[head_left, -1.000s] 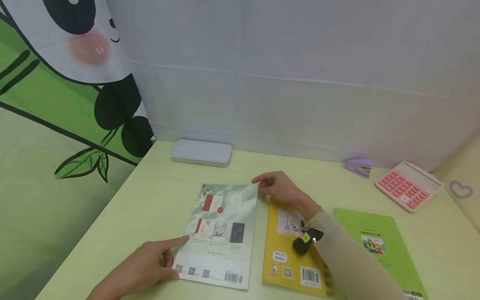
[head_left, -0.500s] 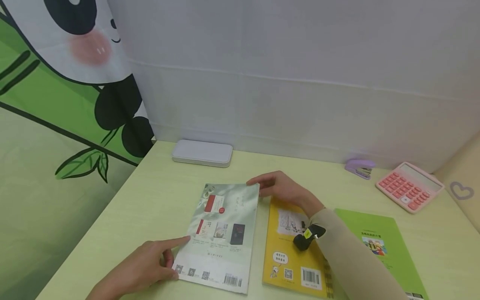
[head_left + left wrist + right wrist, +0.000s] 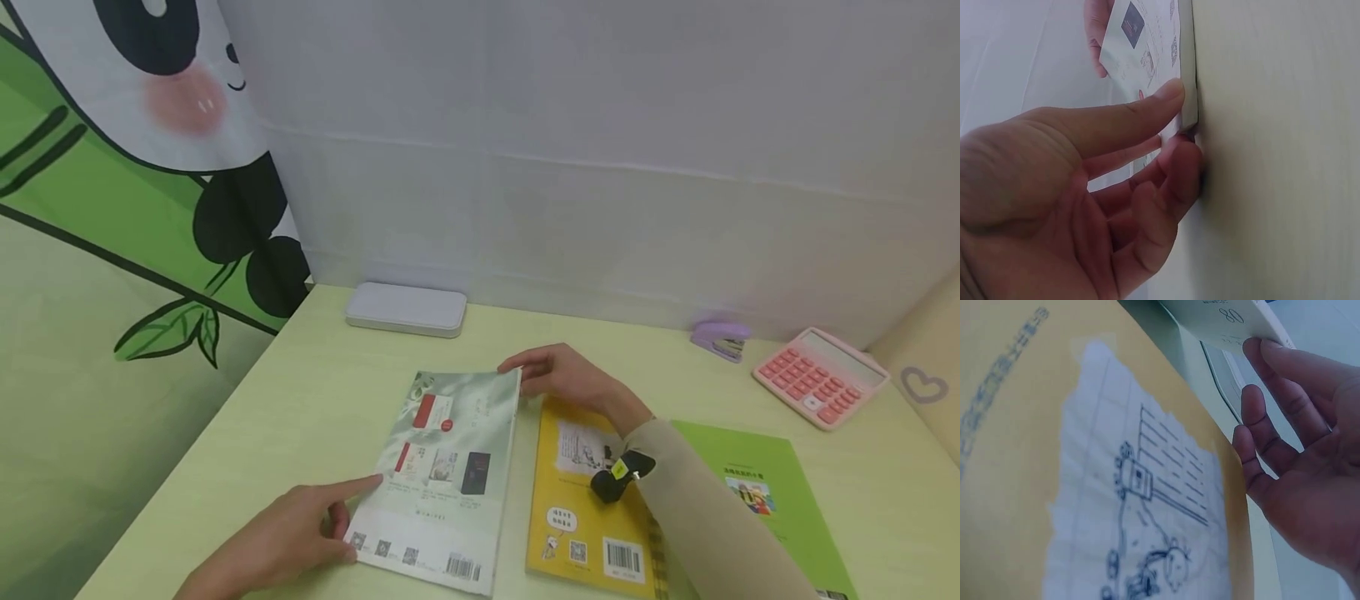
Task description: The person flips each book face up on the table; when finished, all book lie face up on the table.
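A pale green and white paperback book lies back cover up on the table, slightly turned. My left hand holds its lower left side; in the left wrist view the thumb rests on the cover edge and the other fingers curl at the corner. At the book's upper right corner my right hand grips with the fingertips, index stretched along the top edge. The right wrist view shows that corner against the fingertips, the lower fingers free of it. A yellow book lies under the right wrist.
A green book lies right of the yellow one, partly under the right sleeve. Along the back stand a flat white case, a purple stapler and a pink calculator. A pale curtain closes off the table's rear.
The pale book has turned slightly clockwise, its top edge edging right and its lower right corner coming nearer. My right hand moved slightly with it; the left hand stays nearly still.
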Action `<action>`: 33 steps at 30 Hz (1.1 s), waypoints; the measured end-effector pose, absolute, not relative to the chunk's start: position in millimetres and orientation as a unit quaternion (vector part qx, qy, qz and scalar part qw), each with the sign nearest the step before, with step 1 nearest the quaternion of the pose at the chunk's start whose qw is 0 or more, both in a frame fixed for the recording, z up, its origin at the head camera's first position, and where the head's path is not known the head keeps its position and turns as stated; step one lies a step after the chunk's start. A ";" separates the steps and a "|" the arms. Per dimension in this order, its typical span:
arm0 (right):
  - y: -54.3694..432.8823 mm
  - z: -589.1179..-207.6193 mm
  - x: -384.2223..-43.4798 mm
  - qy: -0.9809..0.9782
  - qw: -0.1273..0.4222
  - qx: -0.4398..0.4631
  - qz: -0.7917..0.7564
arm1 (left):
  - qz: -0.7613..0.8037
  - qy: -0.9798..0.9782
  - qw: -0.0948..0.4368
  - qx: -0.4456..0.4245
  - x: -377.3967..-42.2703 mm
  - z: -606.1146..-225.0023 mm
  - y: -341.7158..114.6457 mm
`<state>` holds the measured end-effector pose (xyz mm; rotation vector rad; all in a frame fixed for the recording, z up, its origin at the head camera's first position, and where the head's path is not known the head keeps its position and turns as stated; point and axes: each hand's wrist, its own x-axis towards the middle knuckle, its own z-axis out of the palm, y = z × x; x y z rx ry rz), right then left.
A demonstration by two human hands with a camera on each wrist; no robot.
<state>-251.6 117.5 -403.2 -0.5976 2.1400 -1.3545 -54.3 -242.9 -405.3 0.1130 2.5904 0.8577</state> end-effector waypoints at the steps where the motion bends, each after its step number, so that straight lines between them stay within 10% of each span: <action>1: 117.9 -403.6 -251.3 0.792 0.267 -0.221 -0.503 | 0.306 0.929 0.204 0.041 -53.5 -405.5 -242.4; 33: 110.3 -401.2 -250.1 0.788 0.199 -0.230 -0.536 | 0.144 0.972 0.187 0.003 -42.5 -411.6 -216.8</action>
